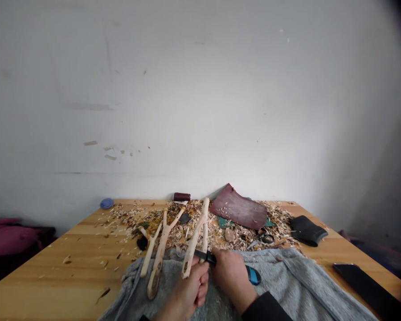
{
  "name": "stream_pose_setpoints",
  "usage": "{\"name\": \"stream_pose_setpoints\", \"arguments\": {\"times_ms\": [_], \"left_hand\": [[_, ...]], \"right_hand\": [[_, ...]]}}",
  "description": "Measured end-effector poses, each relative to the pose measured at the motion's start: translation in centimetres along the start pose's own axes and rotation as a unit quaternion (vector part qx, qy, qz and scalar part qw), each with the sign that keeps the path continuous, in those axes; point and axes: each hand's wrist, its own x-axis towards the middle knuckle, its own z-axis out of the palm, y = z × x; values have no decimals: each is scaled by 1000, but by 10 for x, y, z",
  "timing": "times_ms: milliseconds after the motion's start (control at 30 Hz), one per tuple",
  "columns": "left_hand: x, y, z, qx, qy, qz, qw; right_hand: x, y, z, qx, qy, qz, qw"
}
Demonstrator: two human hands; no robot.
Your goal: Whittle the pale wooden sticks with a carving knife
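Note:
My left hand is closed around the lower part of a peeled forked stick, whose fork stands up in front of me. My right hand grips a knife by its black and blue handle. The dark front part of the knife lies against the stick just above my left fingers; the cutting edge is too small to make out. To the left, two more peeled forked sticks, a larger one and a smaller one, rest partly on a grey cloth.
Wood shavings cover the back of the wooden table. Among them lie a maroon leather piece and scissors. A maroon roll, blue round item, black folded piece and dark phone-like slab are around.

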Motion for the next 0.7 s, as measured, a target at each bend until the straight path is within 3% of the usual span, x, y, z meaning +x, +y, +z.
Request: {"name": "stream_pose_setpoints", "arguments": {"times_ms": [433, 567, 700], "left_hand": [[-7, 5, 0, 24, -14, -5, 1000], [-6, 4, 0, 19, -25, 3, 1000], [-2, 2, -2, 16, 1, 8, 1000]], "right_hand": [[8, 6, -2, -18, 8, 35, 999], [5, 8, -1, -1, 26, 2, 1000], [-2, 2, 1, 9, 21, -24, 999]]}}
